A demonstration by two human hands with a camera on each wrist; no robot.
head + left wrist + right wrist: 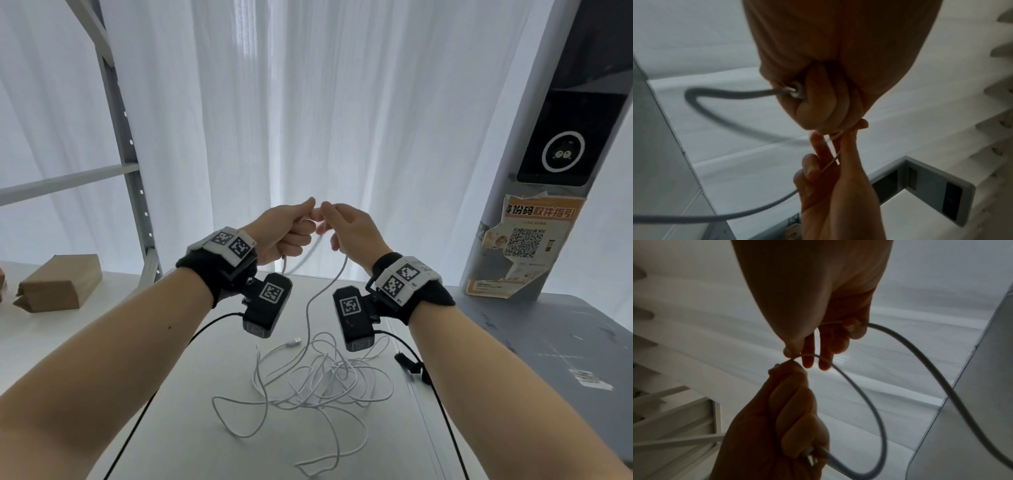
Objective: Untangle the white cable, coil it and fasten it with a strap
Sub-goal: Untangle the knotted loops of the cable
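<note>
My left hand (301, 222) is held up over the white table (191, 428) in a fist, gripping the white cable (318, 377) near one end. The plug (795, 91) pokes out below the fist, and a short loop (869, 402) curves from the fist's top back to it. My right hand (325, 219) is almost touching the left and pinches the cable (797, 356) between thumb and forefinger. From there the cable hangs down to a loose tangle on the table. The other connector (297, 341) lies free beside the tangle. A small black piece (407, 363), possibly the strap, lies at the table's right edge.
A cardboard box (58, 284) sits on the surface at the left, beside a grey metal shelf post (126, 164). A grey pillar with a torn orange poster (524, 246) stands at the right on a grey table (555, 342). A white curtain hangs behind.
</note>
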